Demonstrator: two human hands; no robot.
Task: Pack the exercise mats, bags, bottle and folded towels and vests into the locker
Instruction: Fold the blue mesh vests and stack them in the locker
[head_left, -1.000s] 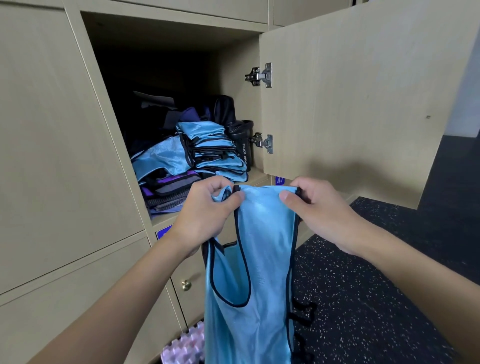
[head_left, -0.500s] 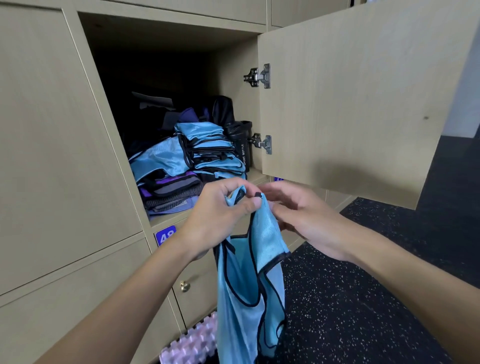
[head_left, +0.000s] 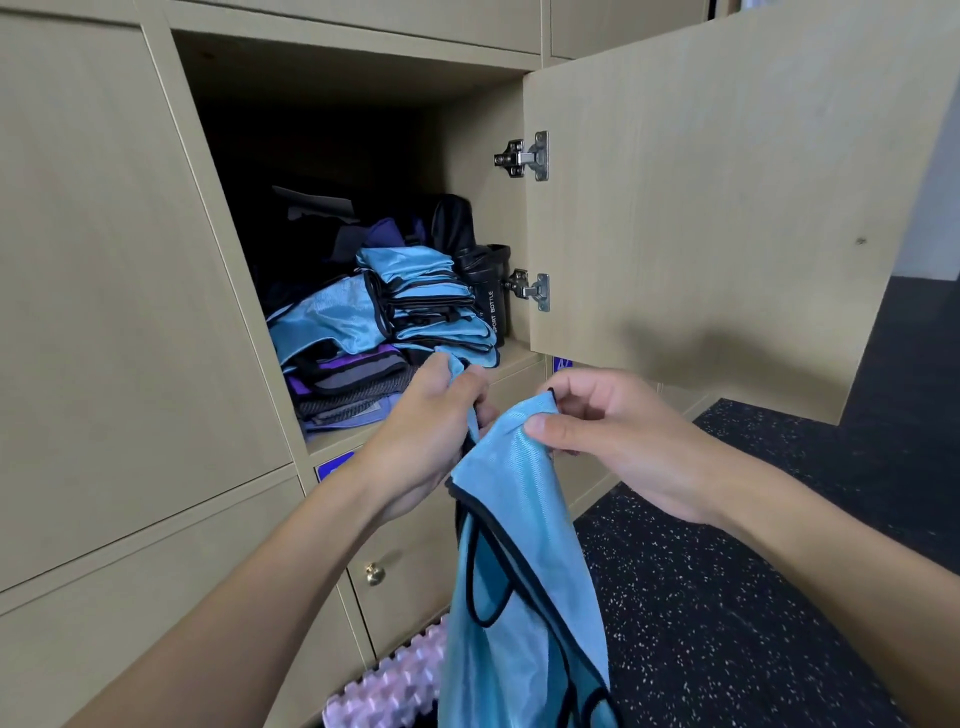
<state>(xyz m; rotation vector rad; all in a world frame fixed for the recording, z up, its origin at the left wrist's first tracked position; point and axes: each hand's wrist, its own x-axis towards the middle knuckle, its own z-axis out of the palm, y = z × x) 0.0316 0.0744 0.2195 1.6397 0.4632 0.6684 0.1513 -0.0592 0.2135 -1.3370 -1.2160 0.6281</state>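
Observation:
A light blue vest (head_left: 519, 561) with black trim hangs in front of the open locker (head_left: 363, 73). My left hand (head_left: 431, 431) grips its top edge, and my right hand (head_left: 613, 441) pinches the fabric beside it between thumb and fingers. Inside the locker lie a stack of folded blue vests (head_left: 431, 301), another blue vest (head_left: 327, 322) over folded towels (head_left: 348, 384), a black sport bottle (head_left: 491, 296) at the right wall, and dark bags (head_left: 384, 234) at the back.
The locker door (head_left: 727, 197) stands open to the right, above my right hand. Closed lockers (head_left: 104, 260) surround the opening, one below with a brass knob (head_left: 373, 573). A pink ridged mat (head_left: 389, 680) lies on the speckled black floor (head_left: 727, 597).
The hands held the vest spread wide by its shoulders, then brought them together. Now the left hand grips the gathered top and the right pinches a fold beside it.

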